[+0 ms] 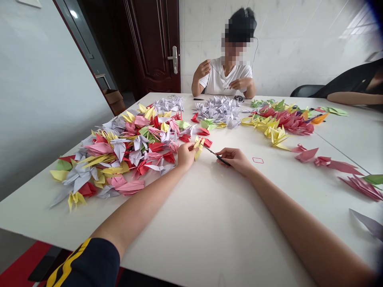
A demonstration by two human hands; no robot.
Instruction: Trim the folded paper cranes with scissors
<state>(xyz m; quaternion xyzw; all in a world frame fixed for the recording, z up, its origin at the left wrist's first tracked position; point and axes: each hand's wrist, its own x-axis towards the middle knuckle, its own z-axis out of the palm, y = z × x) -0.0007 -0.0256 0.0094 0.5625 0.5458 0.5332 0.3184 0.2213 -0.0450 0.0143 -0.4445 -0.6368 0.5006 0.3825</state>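
My left hand [186, 156] pinches a yellow folded paper crane [199, 148] above the white table. In my right hand [236, 159] is a slim black pointed tool [222, 159], its exact kind too small to make out. Its thin tip points left and reaches the yellow paper; whether it touches or goes in, I cannot tell. Beside my left hand spreads a large heap of folded paper cranes [119, 148] in pink, red, yellow, white and green. A few red paper pieces [206, 142] lie just behind the held crane.
Across the white table [209, 231] a person in a white shirt [220, 75] holds a thin dark strand. White cranes [220, 109] are piled there. Yellow and pink cranes [278, 123] lie at the right, with a pink one [306, 154] nearer. A dark sleeve [350, 81] rests at far right.
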